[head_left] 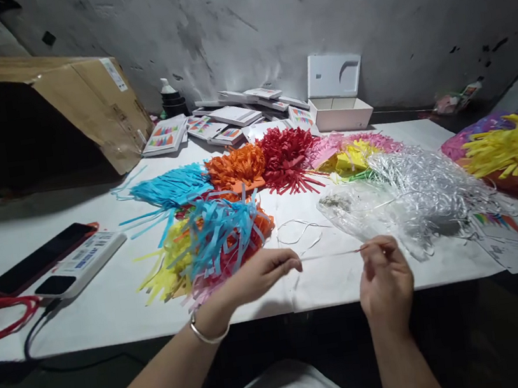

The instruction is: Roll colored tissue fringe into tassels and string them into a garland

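Note:
A thin white string (328,255) is stretched nearly level between my hands. My left hand (269,269) pinches one end, and my right hand (385,266) is closed on the other. Slack string (300,230) loops on the white table just beyond. Close to my left hand lies a bunch of blue, yellow, orange and pink paper tassels (220,231). Past my right hand are a clear plastic bag (354,203) and a big tangle of white string (431,186).
Blue (171,187), orange (236,168) and red tassels (287,155) lie in a row behind, with yellow ones (517,145) far right. Flat boxes (233,115), an open white box (341,112) and a cardboard box (97,107) stand at the back. A phone (41,257) and a power bank (80,264) lie left.

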